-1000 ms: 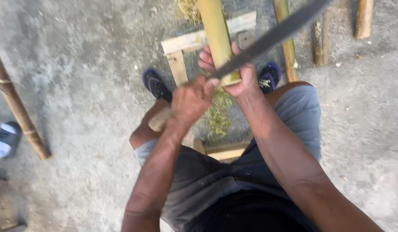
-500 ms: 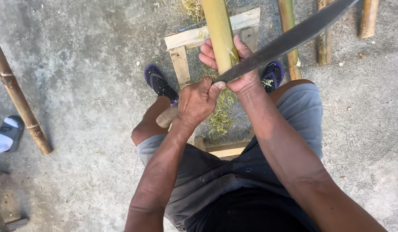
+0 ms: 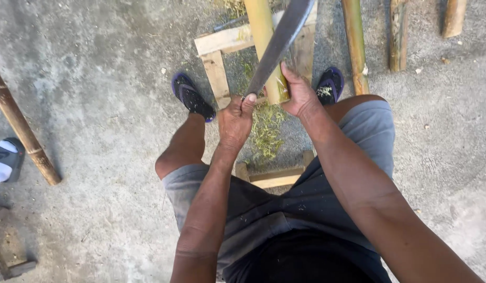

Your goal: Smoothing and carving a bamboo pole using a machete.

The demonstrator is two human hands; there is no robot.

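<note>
Rough grey concrete floor spreads beneath a seated person who works a bamboo pole over a low wooden frame. The left hand is clenched around the handle of a long dark blade, which slants up and right across the pole. The right hand wraps its fingers around the pole's near end, just right of the blade. Green shavings heaped between the dark sandals suggest that some stripping is already done; the pole's visible length looks pale and smooth, though how much remains cannot be judged, since its far end runs out of view. More bamboo lengths lie far right and another pole slants at left. The handle is hidden inside the fist, and whether the edge touches the pole is unclear.
</note>
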